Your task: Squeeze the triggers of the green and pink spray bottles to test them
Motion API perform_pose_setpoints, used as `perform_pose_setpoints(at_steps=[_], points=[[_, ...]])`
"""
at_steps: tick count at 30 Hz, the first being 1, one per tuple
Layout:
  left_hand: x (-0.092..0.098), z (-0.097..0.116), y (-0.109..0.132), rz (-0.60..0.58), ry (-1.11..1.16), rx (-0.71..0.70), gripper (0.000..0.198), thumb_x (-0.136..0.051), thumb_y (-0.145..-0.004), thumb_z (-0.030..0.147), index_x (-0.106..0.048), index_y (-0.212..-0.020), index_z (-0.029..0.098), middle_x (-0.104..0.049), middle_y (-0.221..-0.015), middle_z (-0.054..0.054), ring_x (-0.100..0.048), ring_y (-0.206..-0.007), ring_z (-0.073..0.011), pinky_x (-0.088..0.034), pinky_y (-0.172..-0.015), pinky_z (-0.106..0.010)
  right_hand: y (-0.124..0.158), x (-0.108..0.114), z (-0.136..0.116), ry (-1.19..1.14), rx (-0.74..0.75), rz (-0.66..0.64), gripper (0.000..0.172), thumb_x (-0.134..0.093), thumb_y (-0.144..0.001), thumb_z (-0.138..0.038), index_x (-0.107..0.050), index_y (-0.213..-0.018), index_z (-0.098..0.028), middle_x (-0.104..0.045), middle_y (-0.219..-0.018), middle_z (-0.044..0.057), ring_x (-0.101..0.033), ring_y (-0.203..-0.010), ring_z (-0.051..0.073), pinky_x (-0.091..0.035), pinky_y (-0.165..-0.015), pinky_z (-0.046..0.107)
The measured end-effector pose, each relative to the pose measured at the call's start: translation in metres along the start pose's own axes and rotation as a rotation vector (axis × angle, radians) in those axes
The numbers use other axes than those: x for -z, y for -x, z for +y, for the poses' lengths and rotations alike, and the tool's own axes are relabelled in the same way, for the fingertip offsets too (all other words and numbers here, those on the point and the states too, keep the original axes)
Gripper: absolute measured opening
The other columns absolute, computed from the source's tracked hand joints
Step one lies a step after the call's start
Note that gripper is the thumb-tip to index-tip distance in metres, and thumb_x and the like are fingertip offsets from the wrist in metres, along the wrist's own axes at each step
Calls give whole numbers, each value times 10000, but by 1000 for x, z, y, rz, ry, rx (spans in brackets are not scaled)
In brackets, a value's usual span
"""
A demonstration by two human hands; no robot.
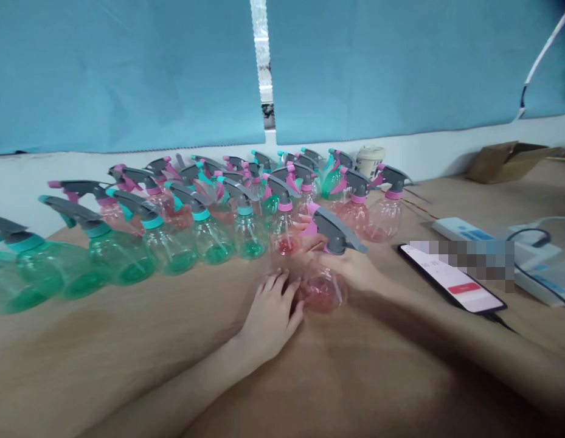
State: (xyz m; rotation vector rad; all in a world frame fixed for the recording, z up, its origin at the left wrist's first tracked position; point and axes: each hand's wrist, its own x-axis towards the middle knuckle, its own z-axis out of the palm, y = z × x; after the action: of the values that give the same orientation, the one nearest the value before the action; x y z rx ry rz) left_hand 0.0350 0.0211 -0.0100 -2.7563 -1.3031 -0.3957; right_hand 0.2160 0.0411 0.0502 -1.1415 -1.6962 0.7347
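A pink spray bottle (pixel 325 291) with a grey and pink trigger head stands nearest to me on the brown table. My left hand (pixel 273 313) rests on the table just left of it, fingers spread, with the thumb by the bottle's base. Behind this bottle is my right hand (pixel 339 264), partly hidden by it, its fingers apart and reaching toward another pink spray bottle (pixel 284 231). Whether the right hand touches either bottle cannot be made out. A row of green spray bottles (pixel 173 249) runs off to the left.
More pink and green bottles stand behind the front row. On the right lie a phone (pixel 455 280) with a cable and white power strips (pixel 469 234). Farther back are a paper cup (pixel 370 161) and a cardboard box (pixel 505 163), before a blue curtain (pixel 173 73).
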Motion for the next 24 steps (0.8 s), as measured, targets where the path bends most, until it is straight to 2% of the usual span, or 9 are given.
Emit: perform_pose_setpoints(at_steps=[5,11,17,24], points=[[0,0,0,4,4,-2,302,-445,-875,260,-522,-1134,125,-481,-1246,-145,-379,-1189,-282,-344,-940,-444,0,0,2,13,-86,13,95,-563,-672,-300,-535,-642,-215,-567,-669,-13,-534,-635,158,-444,-642,299],[1,0,0,-4,7,3,298,-458,-870,260,-528,-1126,123,-483,-1244,-147,-383,-1188,-287,-342,-941,-438,1,0,1,-29,-63,30,85,-578,-662,-268,-514,-691,-219,-579,-698,-22,-546,-678,155,-444,-707,300],[0,0,1,16,21,4,293,-435,-883,278,-523,-1123,137,-480,-1248,-143,-390,-1183,-283,-349,-933,-448,0,-1,5,-67,-37,-13,71,-561,-688,-257,-504,-703,-217,-578,-710,-20,-542,-679,146,-440,-701,291],[0,0,0,8,12,-3,304,-446,-880,270,-519,-1139,128,-477,-1248,-144,-379,-1190,-281,-341,-943,-442,1,-1,3,-65,-16,-2,70,-558,-692,-272,-514,-691,-216,-597,-710,-11,-558,-697,159,-442,-717,310]])
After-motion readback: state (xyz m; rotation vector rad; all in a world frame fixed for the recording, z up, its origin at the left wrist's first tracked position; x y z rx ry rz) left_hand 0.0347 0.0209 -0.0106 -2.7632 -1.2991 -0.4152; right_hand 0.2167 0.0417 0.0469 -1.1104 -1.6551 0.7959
